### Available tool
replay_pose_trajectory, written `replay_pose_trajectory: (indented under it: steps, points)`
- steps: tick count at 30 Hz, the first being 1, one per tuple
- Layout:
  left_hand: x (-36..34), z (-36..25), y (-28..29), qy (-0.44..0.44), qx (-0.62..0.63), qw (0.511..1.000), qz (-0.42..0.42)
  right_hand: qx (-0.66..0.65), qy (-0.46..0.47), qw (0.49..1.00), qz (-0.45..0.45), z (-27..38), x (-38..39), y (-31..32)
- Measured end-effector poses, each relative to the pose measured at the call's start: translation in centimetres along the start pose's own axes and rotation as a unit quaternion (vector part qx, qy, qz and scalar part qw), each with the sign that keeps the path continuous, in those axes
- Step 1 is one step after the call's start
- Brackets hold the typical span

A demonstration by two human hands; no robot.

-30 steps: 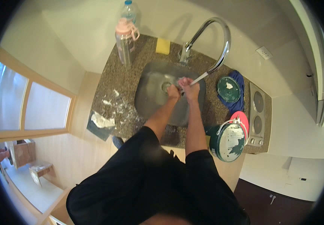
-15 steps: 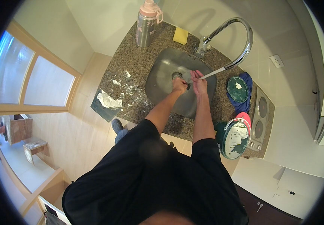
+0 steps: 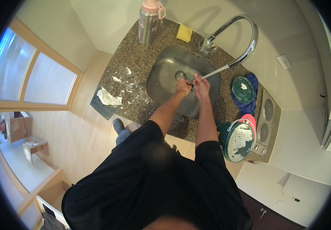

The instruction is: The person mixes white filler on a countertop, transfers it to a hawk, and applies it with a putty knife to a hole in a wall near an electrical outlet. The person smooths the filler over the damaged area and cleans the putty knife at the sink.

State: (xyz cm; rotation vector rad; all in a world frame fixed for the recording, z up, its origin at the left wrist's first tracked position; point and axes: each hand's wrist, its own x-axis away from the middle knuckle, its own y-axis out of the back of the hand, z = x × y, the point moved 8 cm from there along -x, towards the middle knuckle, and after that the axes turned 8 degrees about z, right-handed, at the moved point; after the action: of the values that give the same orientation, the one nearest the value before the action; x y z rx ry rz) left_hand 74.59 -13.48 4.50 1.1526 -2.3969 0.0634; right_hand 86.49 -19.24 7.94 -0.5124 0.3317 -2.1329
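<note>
Left hand [image 3: 182, 87] and right hand [image 3: 201, 89] side by side under the running tap [image 3: 246, 50]

From my remote seat, I see the left curled and the right loosely bent, both over the steel sink [image 3: 159, 82]. A small dark item [image 3: 191, 87] shows between them; I cannot tell what it is or whether either hand grips it.

Brown speckled stone makes the surface [image 3: 129, 53]. White smears [image 3: 128, 71] spot its left part, near a dark board [image 3: 103, 109] bearing a white lump [image 3: 108, 98]. Behind the sink I have a steel bottle [image 3: 147, 28] and a yellow sponge [image 3: 184, 33]; to the right, a green lid [image 3: 243, 94] on blue cloth [image 3: 253, 82], a white-smeared green bucket [image 3: 238, 142] and a two-plate hob [image 3: 264, 126].

Around it I see pale wood flooring [image 3: 87, 130] and a wood-framed frosted door [image 3: 50, 80].
</note>
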Motion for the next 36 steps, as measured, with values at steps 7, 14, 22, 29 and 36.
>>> replay_pose_trajectory:
  steps: [7, 14, 22, 29, 36]
  points:
    - [-0.8, 0.9, -0.2, 0.015, 0.013, 1.0, -0.012, -0.035, -0.004, 0.999, -0.033, -1.1, 0.3, 1.2]
    - [-1.8, 0.4, -0.4, -0.016, -0.028, 0.998, -0.056, -0.047, -0.011, 0.998, -0.031, -1.2, -0.2, 2.2]
    - [-3.9, 1.6, -2.0, -0.049, 0.008, 0.999, -0.002, 0.544, 0.025, 0.834, -0.092, 3.4, 1.5, -1.4]
    - [-5.2, -2.3, -6.8, -0.346, -0.182, 0.917, -0.083, 0.69, 0.031, 0.712, -0.127, 9.5, 2.6, -10.2]
    - [1.5, -1.6, 0.1, 0.038, -0.219, 0.975, 0.019, 0.619, 0.29, 0.692, -0.234, 15.5, -4.7, -9.1]
